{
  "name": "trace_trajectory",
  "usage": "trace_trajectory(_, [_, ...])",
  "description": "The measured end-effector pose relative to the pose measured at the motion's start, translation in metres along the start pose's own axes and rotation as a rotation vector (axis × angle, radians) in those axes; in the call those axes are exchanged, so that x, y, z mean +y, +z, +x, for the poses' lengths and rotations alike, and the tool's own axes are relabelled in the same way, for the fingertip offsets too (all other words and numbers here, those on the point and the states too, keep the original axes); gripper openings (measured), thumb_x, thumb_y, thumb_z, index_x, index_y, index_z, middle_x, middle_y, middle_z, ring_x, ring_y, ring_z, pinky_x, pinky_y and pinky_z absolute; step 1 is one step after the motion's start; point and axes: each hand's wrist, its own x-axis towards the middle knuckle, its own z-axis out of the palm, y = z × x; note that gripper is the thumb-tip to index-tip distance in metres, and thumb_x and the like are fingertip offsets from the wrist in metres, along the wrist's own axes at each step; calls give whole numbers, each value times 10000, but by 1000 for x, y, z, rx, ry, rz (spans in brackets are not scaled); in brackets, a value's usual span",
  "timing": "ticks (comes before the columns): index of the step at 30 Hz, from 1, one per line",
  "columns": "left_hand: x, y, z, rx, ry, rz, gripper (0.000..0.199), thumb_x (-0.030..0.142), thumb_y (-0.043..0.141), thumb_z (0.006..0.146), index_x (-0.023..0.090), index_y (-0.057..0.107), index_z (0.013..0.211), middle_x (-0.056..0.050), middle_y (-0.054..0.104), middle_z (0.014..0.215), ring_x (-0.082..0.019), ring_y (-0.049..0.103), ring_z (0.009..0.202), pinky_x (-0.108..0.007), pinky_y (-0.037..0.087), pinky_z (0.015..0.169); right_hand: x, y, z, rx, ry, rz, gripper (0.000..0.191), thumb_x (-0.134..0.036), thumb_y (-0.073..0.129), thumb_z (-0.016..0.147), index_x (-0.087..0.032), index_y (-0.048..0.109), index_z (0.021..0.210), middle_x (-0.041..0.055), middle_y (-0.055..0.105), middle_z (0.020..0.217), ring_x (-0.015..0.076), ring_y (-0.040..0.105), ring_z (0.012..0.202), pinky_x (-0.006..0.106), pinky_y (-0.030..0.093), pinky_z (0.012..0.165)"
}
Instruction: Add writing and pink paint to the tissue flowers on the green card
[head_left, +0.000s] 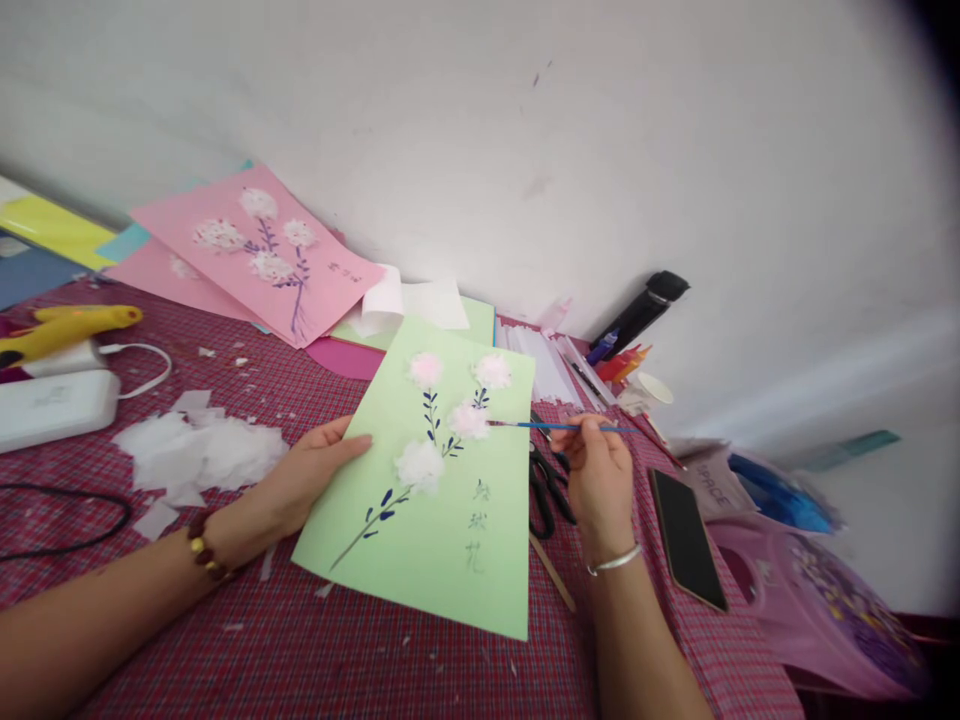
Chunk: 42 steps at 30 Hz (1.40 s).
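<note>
1. Head view, left arm: the forearm comes in from the lower left corner and slants up and to the right, with a bead bracelet (206, 548) at the wrist.
2. The left hand (311, 475) pinches the left edge of the green sheet (450, 570), thumb laid flat on the front; the other fingers are mostly hidden, so I cannot tell how they bend behind it.
3. The sheet is in front of the person, above the checked tablecloth (300, 665), turned slightly with its lower right corner nearest (it looks lifted and tilted, though the angle makes that hard to judge).
4. Right arm: the forearm rises from the bottom edge, right of the sheet, leaning a little left, with a silvery bangle (616, 562) at the wrist.
5. The right hand (600, 480) is curled, thumb and fingers pinching a thin blue brush (525, 425). The brush runs nearly level, its handle end passing out to the right of the hand and its tip at the right side of the middle pinkish flower (469, 420).
6. Black scissors (541, 515) lie partly behind the sheet, between it and the right hand; a phone (688, 540) lies right of the right wrist.
7. A heap of white paper pieces (199, 450) sits just beyond the left forearm.
</note>
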Motion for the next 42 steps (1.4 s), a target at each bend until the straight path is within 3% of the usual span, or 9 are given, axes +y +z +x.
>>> trace_trajectory(19, [2,5,-3,-5,-3,-6,353,258,747,715,169,649,1041,-71,759,793,-198,694,592,-318,583,585,1,2,-2,-57,36,30,138,-311,615,818,-180,657,802,13,667,710,137,586,593,264,463,605])
trace_trajectory(27, [-4,-1,0,-52,10,-10,337,263,728,753,188,660,1074,-63,762,818,-191,693,589,-305,577,568,0,6,-9,-173,44,0,138,-313,601,848,-197,667,811,26,658,743,152,586,621,289,483,645])
trace_trajectory(34, [-8,-5,2,-94,25,5,399,295,724,772,210,657,1156,-76,767,865,-206,700,607,-313,581,571,-3,7,-11,-147,-6,-3,124,-315,595,850,-216,663,821,22,642,777,166,581,628,315,481,650])
trace_trajectory(42, [-6,2,-5,-26,135,131,469,324,689,788,210,632,1240,-76,767,881,-196,697,614,-264,554,543,-5,11,-24,-213,-197,-289,182,-303,532,930,-210,680,877,15,639,782,170,596,682,310,463,689])
